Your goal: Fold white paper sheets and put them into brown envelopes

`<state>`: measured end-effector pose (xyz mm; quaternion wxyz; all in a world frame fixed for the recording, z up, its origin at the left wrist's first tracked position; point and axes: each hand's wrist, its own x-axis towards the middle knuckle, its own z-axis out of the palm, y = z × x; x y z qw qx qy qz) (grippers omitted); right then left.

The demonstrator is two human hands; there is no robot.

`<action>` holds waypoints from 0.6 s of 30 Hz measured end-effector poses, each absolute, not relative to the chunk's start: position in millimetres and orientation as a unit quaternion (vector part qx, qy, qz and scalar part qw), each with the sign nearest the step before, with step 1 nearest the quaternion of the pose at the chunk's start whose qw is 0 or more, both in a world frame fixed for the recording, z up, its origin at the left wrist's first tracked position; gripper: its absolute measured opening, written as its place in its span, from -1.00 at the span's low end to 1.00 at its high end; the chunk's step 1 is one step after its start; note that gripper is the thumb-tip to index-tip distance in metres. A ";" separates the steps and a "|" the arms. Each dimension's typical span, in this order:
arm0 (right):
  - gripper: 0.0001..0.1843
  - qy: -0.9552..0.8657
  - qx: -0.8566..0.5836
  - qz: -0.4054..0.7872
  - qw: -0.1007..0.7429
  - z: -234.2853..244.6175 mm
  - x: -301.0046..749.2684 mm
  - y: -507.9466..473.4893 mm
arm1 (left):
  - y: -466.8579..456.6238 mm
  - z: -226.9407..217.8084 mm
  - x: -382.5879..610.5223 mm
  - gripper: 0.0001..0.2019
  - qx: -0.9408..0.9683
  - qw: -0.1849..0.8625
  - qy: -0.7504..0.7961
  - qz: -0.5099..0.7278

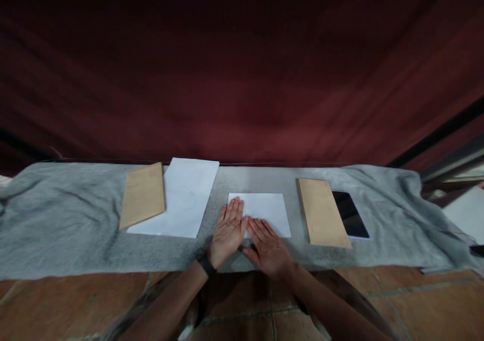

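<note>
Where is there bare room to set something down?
The grey cloth is bare left of the left brown packet and just right of the dark tablet; it's crowded mid-cloth: left hand and right hand on the small white sheet.

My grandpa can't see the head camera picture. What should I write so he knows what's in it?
A left hand and a right hand rest on a small white paper over a grey cloth. On the left, a brown packet overlaps a larger white paper; on the right, another brown packet lies beside a dark-screened device.
</note>
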<state>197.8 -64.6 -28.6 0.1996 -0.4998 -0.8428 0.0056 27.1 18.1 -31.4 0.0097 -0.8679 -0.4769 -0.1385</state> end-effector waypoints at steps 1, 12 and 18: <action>-0.33 -0.846 -0.493 0.004 0.203 -28.3 196.8 -67.3 | 21.9 -31.3 28.4 -0.42 -0.866 0.010 -0.481 -0.137; -0.22 -0.872 -0.442 0.068 0.199 -15.6 197.2 -85.3 | 55.1 -29.4 39.7 -0.37 -0.836 0.017 -0.529 -0.145; -0.58 -0.829 -0.484 0.154 0.235 -2.2 209.6 -75.7 | 53.6 -27.6 51.3 -0.39 -0.832 0.022 -0.530 -0.163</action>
